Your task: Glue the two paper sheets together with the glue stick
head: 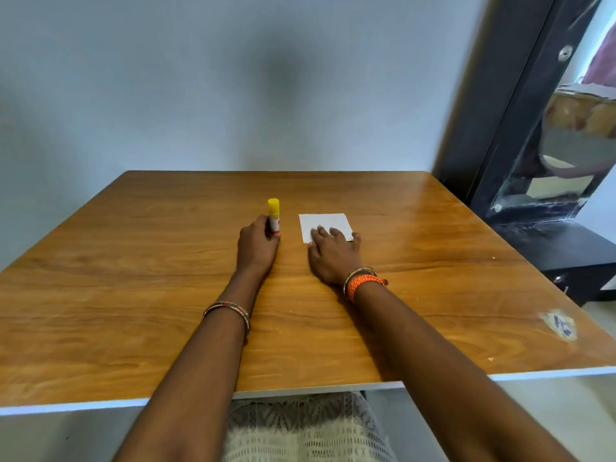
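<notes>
- The left hand [258,243] grasps the upright yellow-capped glue stick [273,216] on the brown wooden table [133,295].
- The right hand [331,250], fingers released and flat, presses the white square paper [325,223].

Mid-frame on the table [133,295]: glue stick [273,216] upright in left hand [256,245], just left of the paper [325,225], whose near edge lies under right hand [333,253].

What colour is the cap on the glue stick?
Yellow cap, clearest in the head view.
</notes>
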